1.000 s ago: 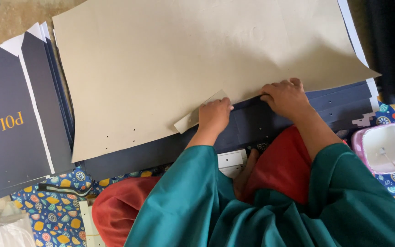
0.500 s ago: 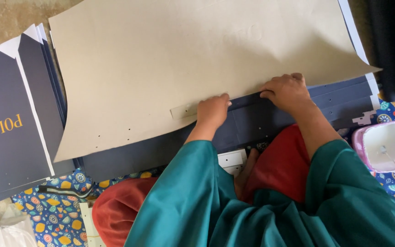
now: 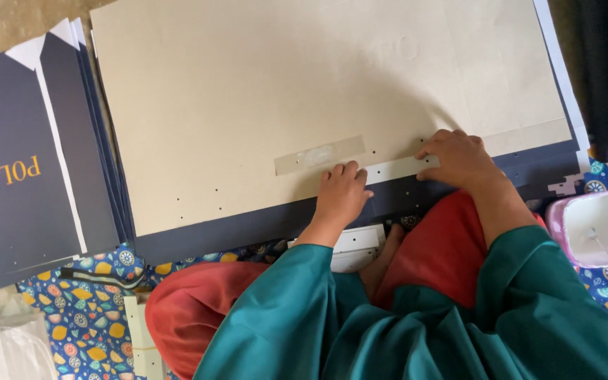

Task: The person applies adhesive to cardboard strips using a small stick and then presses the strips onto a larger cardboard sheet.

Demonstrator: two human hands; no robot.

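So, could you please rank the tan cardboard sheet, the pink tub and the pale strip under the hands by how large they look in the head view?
1. Tan cardboard sheet, by far the largest.
2. Pink tub, partly cut off by the frame edge.
3. Pale strip, thin, partly covered by both hands; the tub looks bigger, though not by much.

The left hand (image 3: 343, 191) lies flat, so its palm and what lies under it are hidden; the same holds for the right hand (image 3: 459, 158), which covers the right end of the white strip (image 3: 395, 169). Away from the hands, the tan sheet (image 3: 283, 91) runs off the top edge, and it hides most of the navy sheet (image 3: 248, 229) beneath. Right of the right hand, the pink tub (image 3: 599, 225) is cut by the right edge. Left of the left hand, the navy stack (image 3: 22, 176) is cut by the left edge. The small holes near the left hand are too small to count surely.
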